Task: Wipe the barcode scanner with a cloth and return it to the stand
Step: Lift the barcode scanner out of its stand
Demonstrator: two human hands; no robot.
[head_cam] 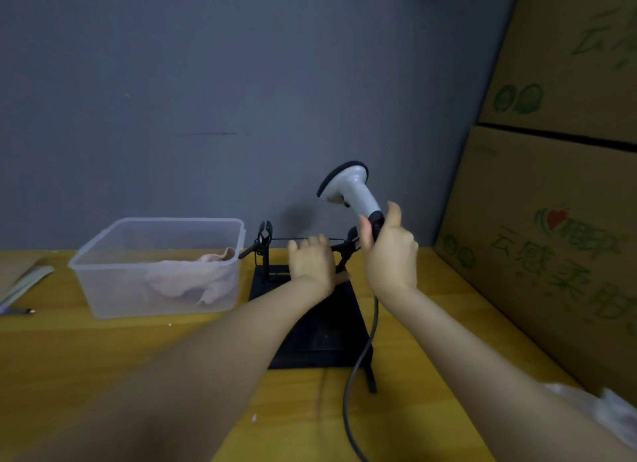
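My right hand (389,251) is shut on the handle of a white barcode scanner (348,189), holding it upright above the black stand (320,323). The scanner's head points left and its grey cable (358,365) hangs down across the stand's base. My left hand (312,260) rests flat on the stand's upper frame, palm down, fingers together. A pale pink cloth (193,279) lies crumpled inside a clear plastic tub (103,268) to the left of the stand.
The yellow table (138,358) runs to a grey wall behind. Stacked cardboard boxes (551,220) close off the right side. A few flat items and a pen (20,296) lie at the far left edge. Crumpled plastic (606,410) sits at the lower right.
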